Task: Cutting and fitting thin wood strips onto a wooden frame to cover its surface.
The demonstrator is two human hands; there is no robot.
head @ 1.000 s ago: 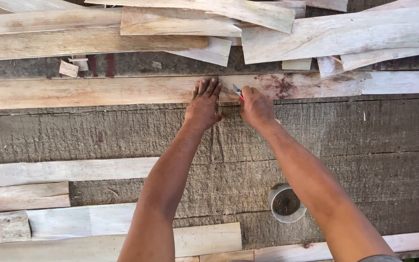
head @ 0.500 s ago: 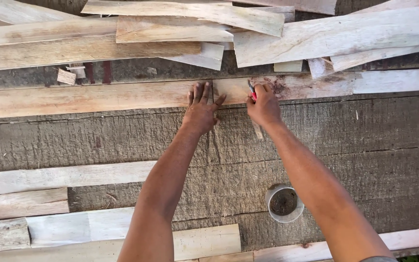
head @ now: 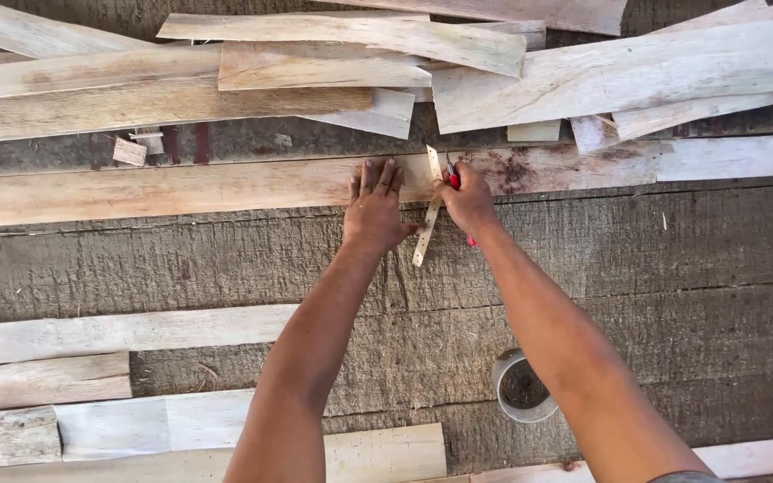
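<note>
My left hand [head: 376, 211] lies flat, fingers spread, on a long pale wooden plank [head: 181, 190] that runs left to right across a rough grey work surface [head: 225, 259]. Its thumb presses a thin wooden ruler [head: 428, 213] that stands across the plank's near edge. My right hand [head: 469, 200] sits just right of the ruler, fingers closed on a red pen [head: 452, 175] whose tip meets the plank beside the ruler. A reddish stain [head: 516, 167] marks the plank to the right of that hand.
A heap of rough planks [head: 530, 80] lies beyond the marked plank. More boards [head: 118, 329] are stacked at the near left. A small grey cup [head: 522, 385] stands on the surface under my right forearm. A small wood offcut [head: 129, 150] sits at left.
The ruler has come into view, set across the plank between my hands. My right hand with the pen now rests against it. The left hand stayed flat on the plank.
</note>
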